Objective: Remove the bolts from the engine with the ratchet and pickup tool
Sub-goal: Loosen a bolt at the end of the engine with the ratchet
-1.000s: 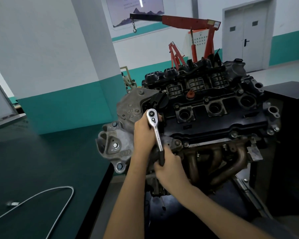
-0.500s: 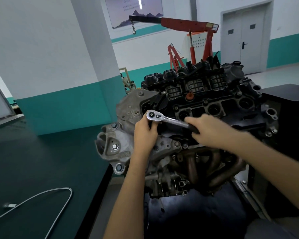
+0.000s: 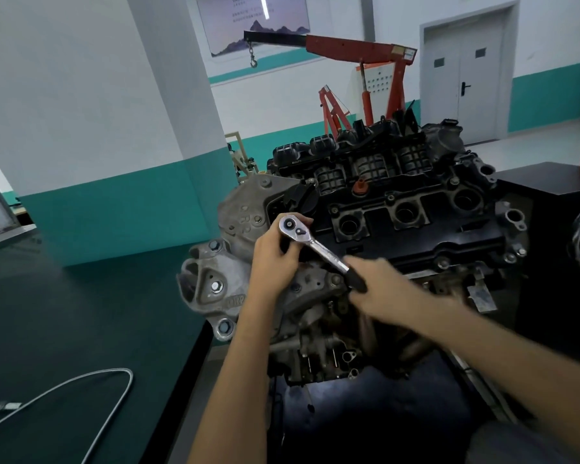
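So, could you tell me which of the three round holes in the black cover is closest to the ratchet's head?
The leftmost hole, just right of the ratchet's head; the middle hole and right hole sit farther along the cover.

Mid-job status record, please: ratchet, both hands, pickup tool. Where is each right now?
ratchet: head on the engine near its left end, handle slanting down to the right
left hand: holds the ratchet at its head
right hand: grips the black handle, blurred
pickup tool: lies on the dark table, lower left, no hand on it
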A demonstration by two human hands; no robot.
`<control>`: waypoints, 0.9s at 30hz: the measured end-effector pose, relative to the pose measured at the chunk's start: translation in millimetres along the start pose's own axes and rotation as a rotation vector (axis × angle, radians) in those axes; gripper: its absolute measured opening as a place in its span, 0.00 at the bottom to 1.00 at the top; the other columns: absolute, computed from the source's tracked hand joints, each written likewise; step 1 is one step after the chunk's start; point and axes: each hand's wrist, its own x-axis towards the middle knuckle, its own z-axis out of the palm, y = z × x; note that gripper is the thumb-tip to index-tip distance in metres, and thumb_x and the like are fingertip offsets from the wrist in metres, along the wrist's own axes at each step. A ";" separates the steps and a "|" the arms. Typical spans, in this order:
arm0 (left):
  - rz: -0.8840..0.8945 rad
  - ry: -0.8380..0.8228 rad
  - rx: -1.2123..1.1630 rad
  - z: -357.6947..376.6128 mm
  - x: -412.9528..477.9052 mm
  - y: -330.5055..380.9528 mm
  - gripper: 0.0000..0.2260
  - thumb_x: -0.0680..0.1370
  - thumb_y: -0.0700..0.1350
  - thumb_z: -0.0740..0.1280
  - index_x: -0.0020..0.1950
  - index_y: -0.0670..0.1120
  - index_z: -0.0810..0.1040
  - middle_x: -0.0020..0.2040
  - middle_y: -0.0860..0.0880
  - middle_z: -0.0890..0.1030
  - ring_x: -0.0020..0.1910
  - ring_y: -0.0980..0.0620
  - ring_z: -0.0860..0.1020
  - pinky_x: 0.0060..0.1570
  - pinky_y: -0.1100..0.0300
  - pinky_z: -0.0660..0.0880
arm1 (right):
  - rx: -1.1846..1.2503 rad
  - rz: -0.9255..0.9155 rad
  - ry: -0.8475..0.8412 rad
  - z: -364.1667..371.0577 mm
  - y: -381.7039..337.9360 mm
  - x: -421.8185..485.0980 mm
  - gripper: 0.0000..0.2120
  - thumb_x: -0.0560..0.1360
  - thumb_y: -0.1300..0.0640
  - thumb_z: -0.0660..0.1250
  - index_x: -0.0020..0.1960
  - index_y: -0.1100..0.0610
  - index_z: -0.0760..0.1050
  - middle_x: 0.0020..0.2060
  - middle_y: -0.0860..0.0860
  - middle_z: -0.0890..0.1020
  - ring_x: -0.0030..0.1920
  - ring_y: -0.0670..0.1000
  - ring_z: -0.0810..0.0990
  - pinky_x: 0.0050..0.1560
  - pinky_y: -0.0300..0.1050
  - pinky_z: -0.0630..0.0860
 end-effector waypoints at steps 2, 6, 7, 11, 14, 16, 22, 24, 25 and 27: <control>-0.031 -0.022 0.009 -0.3 0.6 0.0 0.08 0.80 0.40 0.63 0.53 0.50 0.79 0.45 0.59 0.82 0.41 0.57 0.79 0.43 0.53 0.77 | -0.311 -0.047 -0.058 -41.0 11.9 18.9 0.12 0.71 0.61 0.66 0.54 0.52 0.72 0.34 0.49 0.72 0.39 0.56 0.78 0.36 0.44 0.70; -0.062 0.108 0.071 5.7 -0.9 -0.9 0.07 0.80 0.39 0.65 0.51 0.51 0.78 0.33 0.62 0.76 0.32 0.68 0.74 0.35 0.71 0.69 | -0.645 -0.135 0.026 -70.3 8.6 40.2 0.14 0.74 0.57 0.64 0.58 0.49 0.69 0.31 0.45 0.65 0.39 0.56 0.77 0.35 0.44 0.65; -0.065 0.151 0.081 7.3 -1.1 -0.9 0.07 0.79 0.37 0.65 0.50 0.50 0.77 0.32 0.62 0.75 0.32 0.69 0.74 0.34 0.74 0.67 | -0.615 -0.113 0.045 -62.6 7.1 35.5 0.12 0.73 0.57 0.64 0.56 0.49 0.69 0.32 0.46 0.66 0.39 0.57 0.77 0.36 0.44 0.66; -0.055 0.178 0.133 9.2 -0.4 -3.3 0.08 0.75 0.33 0.63 0.48 0.44 0.79 0.31 0.57 0.76 0.30 0.63 0.74 0.31 0.73 0.67 | -0.012 0.091 0.051 11.9 -11.3 -7.7 0.11 0.70 0.59 0.65 0.43 0.50 0.63 0.33 0.50 0.73 0.35 0.55 0.78 0.32 0.44 0.71; -0.081 0.161 0.072 8.4 -0.5 -3.5 0.14 0.75 0.35 0.64 0.43 0.55 0.77 0.37 0.57 0.82 0.37 0.58 0.79 0.39 0.68 0.73 | 0.311 0.172 0.155 68.2 -40.6 -18.2 0.10 0.71 0.63 0.64 0.45 0.51 0.66 0.30 0.49 0.74 0.27 0.44 0.73 0.26 0.36 0.70; -0.103 0.147 0.020 6.4 -1.6 -2.9 0.13 0.76 0.36 0.66 0.41 0.56 0.76 0.39 0.58 0.82 0.42 0.58 0.81 0.44 0.64 0.76 | 0.395 0.182 0.162 85.0 -50.5 -15.9 0.10 0.71 0.65 0.63 0.50 0.55 0.68 0.32 0.50 0.75 0.29 0.46 0.74 0.29 0.38 0.73; 0.008 0.028 0.013 -0.2 0.2 -0.8 0.11 0.76 0.32 0.63 0.52 0.46 0.79 0.48 0.55 0.83 0.45 0.57 0.79 0.47 0.62 0.75 | 0.066 0.032 -0.035 6.7 -2.9 -2.4 0.10 0.69 0.64 0.65 0.45 0.50 0.70 0.33 0.49 0.75 0.31 0.48 0.75 0.31 0.34 0.68; -0.010 -0.010 0.040 -0.1 0.8 -2.4 0.08 0.79 0.36 0.63 0.53 0.45 0.79 0.46 0.57 0.83 0.45 0.62 0.78 0.46 0.65 0.74 | -0.227 -0.039 -0.083 -35.3 11.3 15.6 0.10 0.71 0.62 0.67 0.49 0.51 0.72 0.31 0.46 0.72 0.29 0.45 0.73 0.32 0.40 0.69; -0.021 -0.002 0.054 0.9 1.5 -3.3 0.06 0.80 0.38 0.64 0.54 0.44 0.79 0.45 0.57 0.82 0.42 0.64 0.77 0.44 0.67 0.73 | -0.405 -0.072 -0.085 -54.2 13.9 26.0 0.11 0.72 0.60 0.66 0.53 0.51 0.72 0.31 0.44 0.70 0.30 0.46 0.71 0.32 0.41 0.68; -0.045 0.059 0.082 4.3 1.8 -3.3 0.06 0.80 0.39 0.65 0.55 0.43 0.80 0.42 0.57 0.81 0.37 0.66 0.75 0.40 0.70 0.70 | -0.632 -0.148 -0.033 -76.0 12.1 41.5 0.13 0.73 0.58 0.65 0.57 0.49 0.71 0.30 0.43 0.65 0.31 0.49 0.68 0.31 0.43 0.65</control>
